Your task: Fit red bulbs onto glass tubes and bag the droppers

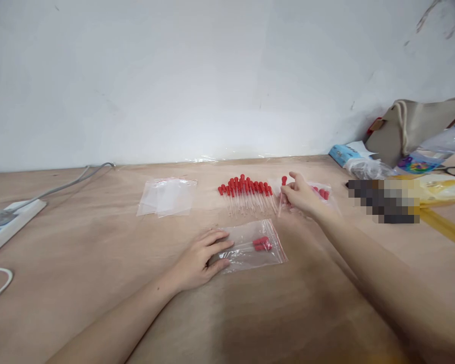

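My left hand [208, 255] lies with fingers apart on the near end of a clear zip bag [246, 260], which holds a few glass droppers with red rubber bulbs [262, 243]. Farther off, my right hand [298, 193] pinches a single dropper [284, 180] upright, its red bulb showing above the fingers. A pile of red-bulbed droppers [246, 187] sits just left of that hand, bulbs facing the wall. Partly behind my right hand is another clear bag [331, 202] with red bulbs inside. Flat zip bags [169, 197] lie at the left.
A power strip [15, 225] with a grey cable [64, 188] lies at the far left. To the right are a blue packet [341, 154], a grey bag [420, 126], a clear plastic bottle [436, 149] and yellow plastic [447, 227]. The white wall [212, 76] bounds the wooden table [98, 303].
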Available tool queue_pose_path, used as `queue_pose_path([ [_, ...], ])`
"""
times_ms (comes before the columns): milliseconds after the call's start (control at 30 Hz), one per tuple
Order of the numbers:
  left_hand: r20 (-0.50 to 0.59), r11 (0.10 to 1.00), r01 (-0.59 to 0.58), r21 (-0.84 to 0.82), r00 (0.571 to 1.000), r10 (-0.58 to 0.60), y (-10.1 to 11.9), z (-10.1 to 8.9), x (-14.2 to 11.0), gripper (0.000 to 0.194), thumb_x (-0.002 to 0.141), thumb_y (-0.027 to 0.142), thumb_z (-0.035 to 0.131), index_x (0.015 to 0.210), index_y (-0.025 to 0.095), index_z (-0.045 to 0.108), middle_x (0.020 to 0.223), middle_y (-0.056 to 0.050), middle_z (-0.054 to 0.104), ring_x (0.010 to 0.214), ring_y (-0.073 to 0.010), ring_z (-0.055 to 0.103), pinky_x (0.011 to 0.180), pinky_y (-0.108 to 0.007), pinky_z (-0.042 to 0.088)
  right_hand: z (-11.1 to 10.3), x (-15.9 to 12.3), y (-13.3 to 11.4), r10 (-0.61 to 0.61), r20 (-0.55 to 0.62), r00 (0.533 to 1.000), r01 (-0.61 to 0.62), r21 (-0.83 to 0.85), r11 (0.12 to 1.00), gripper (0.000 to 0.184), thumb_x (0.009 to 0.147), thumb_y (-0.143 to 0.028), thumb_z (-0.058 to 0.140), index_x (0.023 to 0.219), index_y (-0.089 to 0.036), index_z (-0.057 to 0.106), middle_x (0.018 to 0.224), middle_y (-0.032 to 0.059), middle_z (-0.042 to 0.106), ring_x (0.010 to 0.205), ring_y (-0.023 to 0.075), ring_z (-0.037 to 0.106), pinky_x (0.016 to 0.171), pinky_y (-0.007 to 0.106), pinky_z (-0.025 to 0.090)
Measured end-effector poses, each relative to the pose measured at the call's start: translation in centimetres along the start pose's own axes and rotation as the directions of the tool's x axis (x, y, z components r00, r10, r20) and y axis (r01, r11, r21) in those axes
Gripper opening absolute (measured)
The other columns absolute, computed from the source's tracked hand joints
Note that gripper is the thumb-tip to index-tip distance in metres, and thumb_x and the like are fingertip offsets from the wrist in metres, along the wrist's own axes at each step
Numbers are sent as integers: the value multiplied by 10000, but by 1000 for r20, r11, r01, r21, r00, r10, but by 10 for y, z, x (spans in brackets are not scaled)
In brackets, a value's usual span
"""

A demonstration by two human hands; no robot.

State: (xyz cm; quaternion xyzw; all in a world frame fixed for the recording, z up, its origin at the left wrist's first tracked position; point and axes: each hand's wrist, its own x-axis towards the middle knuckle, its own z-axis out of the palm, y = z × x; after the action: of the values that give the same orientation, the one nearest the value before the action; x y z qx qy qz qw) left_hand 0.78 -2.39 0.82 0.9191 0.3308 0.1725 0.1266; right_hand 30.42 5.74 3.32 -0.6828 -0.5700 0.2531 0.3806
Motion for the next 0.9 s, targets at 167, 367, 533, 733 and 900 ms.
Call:
queue_pose_path([
  [167,7,1000,8,0,1000,-8,-1,0,0,377,850,358,469,1210,251,509,1291,-64,468,1201,-223,408,1008,-435,339,3,-45,28,-61,-45,997,76,469,880,529,708,-301,531,1173,-202,301,519,-90,451,439,130,516,444,252,444],
  [367,15,1000,19,-5,1000,-19,2,0,0,385,855,363,456,1221,247,492,1294,-57,464,1204,-212,404,1014,-416,336,16,-65,32,99,-32,995,-49,694,718,526,593,-390,672,965,-249,328,603,-82,518,496,136,574,507,295,505],
  [533,0,998,52,-37,999,-52,4,-2,0,477,851,364,464,1294,213,377,1288,-70,472,1200,-208,406,1025,-414,320,19,-79,30,18,153,988,-117,670,733,444,652,-495,621,918,-232,383,660,-43,571,577,135,603,590,314,513],
  [733,4,997,54,-50,999,-53,4,-2,0,506,847,363,473,1312,217,341,1303,-65,455,1210,-206,391,1036,-413,304,19,-83,35,-248,228,942,148,384,912,267,707,-421,603,836,-196,541,848,41,617,719,139,586,634,276,490],
  [900,8,998,58,-39,998,-58,3,-1,0,496,845,374,474,1299,211,358,1298,-70,458,1201,-206,400,1035,-410,302,22,-81,30,-368,208,906,330,195,924,214,740,-370,577,839,-193,647,968,64,629,762,166,599,638,285,488],
])
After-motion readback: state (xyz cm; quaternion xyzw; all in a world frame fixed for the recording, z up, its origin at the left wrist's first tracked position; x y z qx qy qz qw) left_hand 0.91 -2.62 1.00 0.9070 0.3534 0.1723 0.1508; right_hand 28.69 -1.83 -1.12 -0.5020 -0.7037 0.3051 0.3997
